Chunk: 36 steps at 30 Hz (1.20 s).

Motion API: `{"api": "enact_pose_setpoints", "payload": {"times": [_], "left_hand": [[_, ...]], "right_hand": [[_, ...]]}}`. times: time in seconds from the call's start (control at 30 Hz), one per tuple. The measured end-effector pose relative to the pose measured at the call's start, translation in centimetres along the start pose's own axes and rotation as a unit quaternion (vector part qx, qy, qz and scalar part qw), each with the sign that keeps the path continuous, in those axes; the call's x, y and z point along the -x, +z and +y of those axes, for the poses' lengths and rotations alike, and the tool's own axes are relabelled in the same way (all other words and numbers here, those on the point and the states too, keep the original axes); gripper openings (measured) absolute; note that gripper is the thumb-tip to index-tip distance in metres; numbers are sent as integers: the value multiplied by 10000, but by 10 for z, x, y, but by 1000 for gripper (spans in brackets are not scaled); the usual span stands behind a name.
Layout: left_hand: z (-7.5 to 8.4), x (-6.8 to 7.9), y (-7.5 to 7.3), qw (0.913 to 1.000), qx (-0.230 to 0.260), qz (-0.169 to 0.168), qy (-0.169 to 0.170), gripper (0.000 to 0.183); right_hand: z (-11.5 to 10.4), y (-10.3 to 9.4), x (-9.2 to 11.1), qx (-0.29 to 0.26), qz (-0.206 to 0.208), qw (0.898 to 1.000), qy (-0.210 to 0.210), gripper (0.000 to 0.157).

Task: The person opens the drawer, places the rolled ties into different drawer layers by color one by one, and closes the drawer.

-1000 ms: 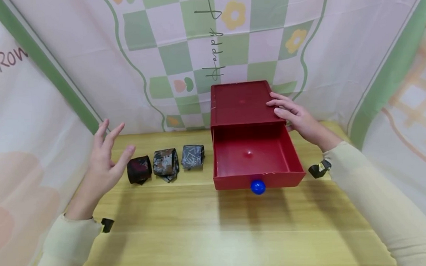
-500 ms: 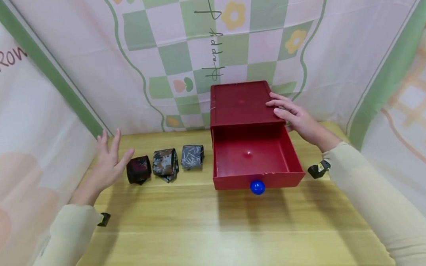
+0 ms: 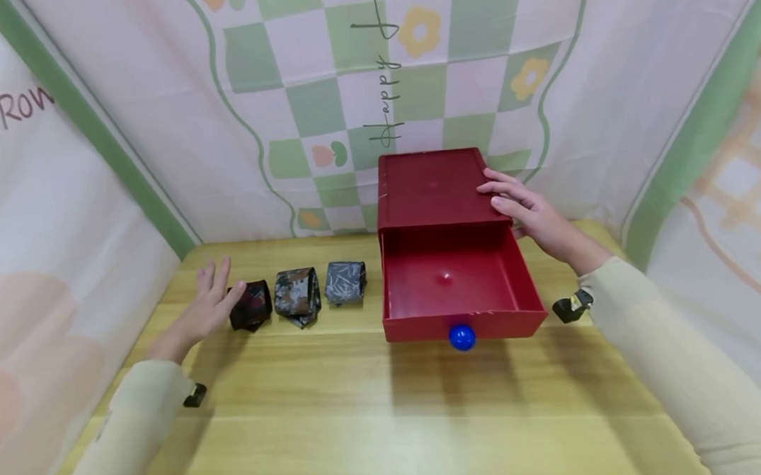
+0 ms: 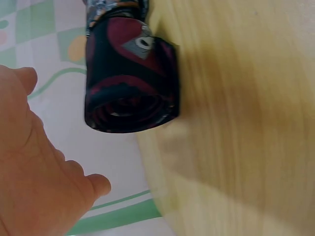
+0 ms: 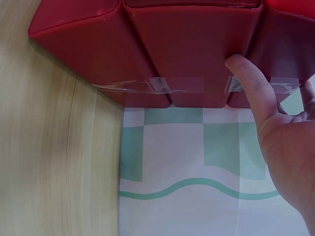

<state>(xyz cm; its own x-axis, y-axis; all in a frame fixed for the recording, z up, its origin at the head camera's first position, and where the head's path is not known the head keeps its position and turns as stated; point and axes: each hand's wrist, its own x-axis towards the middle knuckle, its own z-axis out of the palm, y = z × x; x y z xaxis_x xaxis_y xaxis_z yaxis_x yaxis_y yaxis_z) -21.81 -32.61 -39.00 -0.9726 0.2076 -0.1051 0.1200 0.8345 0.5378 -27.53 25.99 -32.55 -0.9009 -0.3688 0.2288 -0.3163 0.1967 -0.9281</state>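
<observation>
My left hand hovers with fingers spread beside a dark red-and-black rolled necktie. In the left wrist view a gap shows between that hand and the dark roll. Right of it lie a brown-grey patterned rolled necktie and a grey one with pale strokes. My right hand rests on the top right edge of a red drawer box. Its thumb touches the box's side in the right wrist view. The red drawer, with a blue ball knob, is pulled out and holds nothing.
The box is a stack of red units held with clear tape. It stands on a wooden table near the back. Printed cloth walls border the table at the back and both sides.
My left hand has come down and slightly right, toward the dark rolled necktie. The right hand stays on the box, and the drawer and neckties have not moved.
</observation>
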Motion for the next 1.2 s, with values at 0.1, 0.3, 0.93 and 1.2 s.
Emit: {"api": "enact_pose_setpoints", "payload": {"times": [0.1, 0.3, 0.93, 1.2], "left_hand": [[-2, -3, 2, 9999, 107, -65, 18, 77], [-12, -5, -1, 9970, 763, -17, 154, 77], [-28, -10, 6, 9819, 1868, -75, 300, 89], [-33, -19, 11, 9734, 2235, 81, 502, 94]], "right_hand": [[-1, -1, 1, 71, 22, 10000, -3, 43], [0, 0, -3, -49, -20, 10000, -35, 42], [2, -1, 1, -12, 8, 10000, 4, 43], [3, -1, 0, -45, 5, 10000, 14, 42]]}}
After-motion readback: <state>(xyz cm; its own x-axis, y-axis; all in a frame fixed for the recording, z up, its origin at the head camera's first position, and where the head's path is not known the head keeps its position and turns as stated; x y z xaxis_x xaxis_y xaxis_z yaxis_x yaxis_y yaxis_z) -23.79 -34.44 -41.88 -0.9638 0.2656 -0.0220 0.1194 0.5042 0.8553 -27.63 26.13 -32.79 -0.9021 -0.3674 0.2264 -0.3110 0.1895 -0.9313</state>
